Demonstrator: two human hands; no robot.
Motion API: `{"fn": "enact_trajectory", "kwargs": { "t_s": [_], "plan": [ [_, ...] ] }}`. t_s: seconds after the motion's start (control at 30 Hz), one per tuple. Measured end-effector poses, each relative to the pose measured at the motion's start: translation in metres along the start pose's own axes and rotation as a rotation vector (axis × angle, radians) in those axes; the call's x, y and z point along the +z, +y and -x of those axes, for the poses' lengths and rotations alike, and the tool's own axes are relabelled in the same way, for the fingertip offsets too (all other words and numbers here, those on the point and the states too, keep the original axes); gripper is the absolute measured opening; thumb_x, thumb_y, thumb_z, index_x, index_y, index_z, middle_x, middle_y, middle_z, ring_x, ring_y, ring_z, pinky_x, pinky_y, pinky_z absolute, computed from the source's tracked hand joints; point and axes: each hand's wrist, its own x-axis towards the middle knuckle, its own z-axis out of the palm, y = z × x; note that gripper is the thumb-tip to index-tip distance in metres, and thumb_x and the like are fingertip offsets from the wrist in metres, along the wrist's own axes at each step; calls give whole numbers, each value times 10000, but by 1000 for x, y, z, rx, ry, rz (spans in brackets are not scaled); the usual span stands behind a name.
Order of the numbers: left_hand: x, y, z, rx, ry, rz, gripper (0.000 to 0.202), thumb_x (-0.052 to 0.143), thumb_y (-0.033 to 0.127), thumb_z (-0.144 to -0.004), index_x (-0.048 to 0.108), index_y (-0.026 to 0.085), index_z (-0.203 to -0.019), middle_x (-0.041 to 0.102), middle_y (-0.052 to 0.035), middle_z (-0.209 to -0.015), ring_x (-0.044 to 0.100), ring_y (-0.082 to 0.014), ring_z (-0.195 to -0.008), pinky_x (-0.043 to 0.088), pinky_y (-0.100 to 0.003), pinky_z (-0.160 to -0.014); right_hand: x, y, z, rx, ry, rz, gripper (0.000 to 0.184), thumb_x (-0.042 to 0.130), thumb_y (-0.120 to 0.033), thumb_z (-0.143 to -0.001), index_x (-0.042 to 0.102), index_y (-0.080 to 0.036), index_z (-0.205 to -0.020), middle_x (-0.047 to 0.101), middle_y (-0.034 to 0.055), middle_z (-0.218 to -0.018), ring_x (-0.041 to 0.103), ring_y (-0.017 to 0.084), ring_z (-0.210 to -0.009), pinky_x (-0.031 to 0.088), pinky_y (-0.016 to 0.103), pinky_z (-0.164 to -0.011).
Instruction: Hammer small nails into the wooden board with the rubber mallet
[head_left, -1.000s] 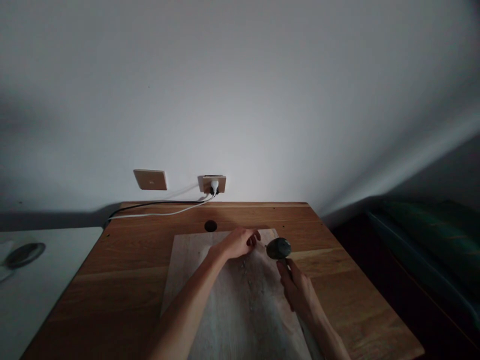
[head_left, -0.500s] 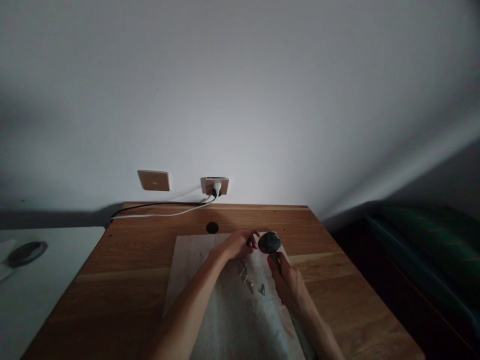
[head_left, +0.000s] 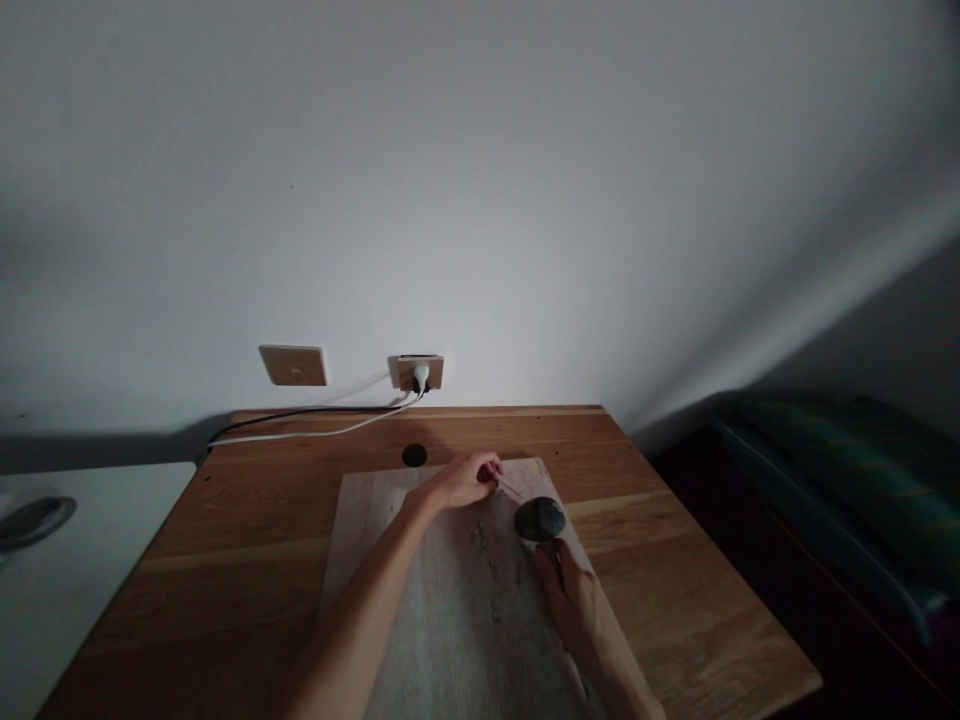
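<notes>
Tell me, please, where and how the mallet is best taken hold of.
The mallet is probably best gripped by its handle, from the near right, as the right hand does: the handle runs back toward the person and is slimmer than the broad, dark head.

A plain pale wall (head_left: 480,200) spans twelve o'clock, dim at its edges, a brighter streak (head_left: 847,275) slanting toward three. A wall plate (head_left: 292,366) sits at nine, a socket (head_left: 436,372) nearer the centre. A wooden table (head_left: 225,560) stands at six, a white surface (head_left: 67,570) at eight, dark green cushioning (head_left: 840,480) toward four.
</notes>
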Motion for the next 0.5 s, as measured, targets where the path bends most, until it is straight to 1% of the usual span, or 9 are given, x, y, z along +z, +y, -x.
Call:
{"fn": "enact_trajectory", "kwargs": {
  "t_s": [0.07, 0.13, 0.2, 0.27, 0.33, 0.4, 0.43, 0.5],
  "plan": [
    [-5, 8, 0, -5, -16, -84, 225, 613, 51, -806, 716, 169, -968, 744, -21, -877, 679, -157, -803, 481, -234, -732, 1, -1, 0, -8, 11, 2, 433, 308, -512, -1025, 636, -230, -1030, 764, 129, -776, 762, 322, -777, 494, 343, -600],
    [-10, 18, 1, 10, -49, -177, 215, 613, 51, -787, 719, 175, -928, 736, -19, -869, 672, -164, -800, 465, -238, -727, 3, 0, -1, -30, 20, 10, 450, 305, -517, -1028, 642, -219, -1040, 761, 130, -778, 756, 321, -761, 495, 352, -616],
    [-13, 29, 6, 48, -113, -258, 204, 619, 54, -765, 717, 182, -891, 732, -23, -876, 669, -176, -807, 451, -244, -717, 5, 2, -2, -51, 50, 18, 465, 298, -501, -1030, 651, -199, -1054, 766, 149, -808, 754, 326, -767, 498, 366, -636],
    [-13, 39, 16, 80, -202, -351, 140, 656, 82, -742, 698, 187, -823, 714, -32, -852, 659, -196, -795, 440, -258, -693, 6, 5, -2, -68, 77, 14, 468, 306, -485, -1026, 660, -183, -1083, 772, 165, -838, 755, 333, -779, 492, 369, -632],
    [-10, 45, 30, 82, -279, -453, 99, 708, 117, -710, 668, 192, -760, 685, -44, -840, 645, -214, -785, 436, -272, -673, 7, 5, -1, -70, 66, -16, 462, 315, -471, -1033, 662, -176, -1115, 765, 153, -813, 747, 318, -737, 469, 354, -599],
    [-6, 47, 45, 60, -287, -517, 124, 740, 134, -690, 657, 196, -759, 664, -54, -893, 639, -220, -805, 441, -277, -677, 6, 4, 0, -62, 34, -55, 443, 323, -451, -1044, 663, -178, -1120, 746, 126, -750, 729, 296, -671, 432, 339, -556],
    [-4, 46, 51, 50, -271, -518, 134, 741, 134, -693, 661, 199, -779, 656, -54, -934, 640, -216, -824, 446, -273, -689, 6, 4, 0, -58, 26, -67, 430, 328, -441, -1046, 665, -181, -1111, 737, 117, -728, 724, 291, -655, 420, 336, -545],
    [0, 40, 61, 28, -220, -460, 133, 718, 127, -724, 671, 203, -823, 641, -43, -989, 640, -191, -838, 451, -256, -709, 5, 4, 0, -56, 59, -68, 398, 356, -432, -1039, 675, -197, -1071, 734, 108, -725, 731, 290, -668, 419, 332, -550]
  ]
}}
